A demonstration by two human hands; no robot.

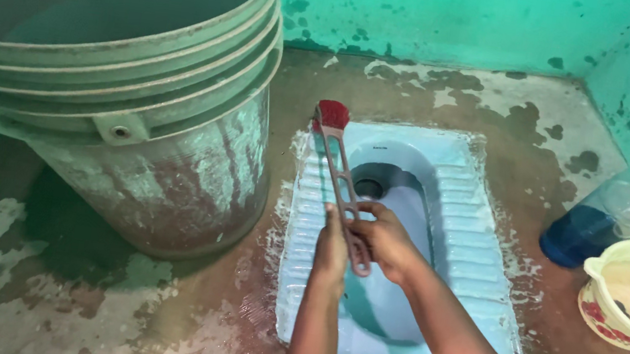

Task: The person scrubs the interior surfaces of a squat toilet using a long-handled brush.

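Both hands grip the handle of a long red plastic scrubbing brush (340, 180) at the centre of the frame: the left hand (333, 246) wraps it from the left, the right hand (386, 241) closes over it just beside. Its red bristle head rests on the upper left rim of the pale blue ceramic squat toilet pan (475, 255). A large grey plastic bucket of water (171, 158) fills the upper left.
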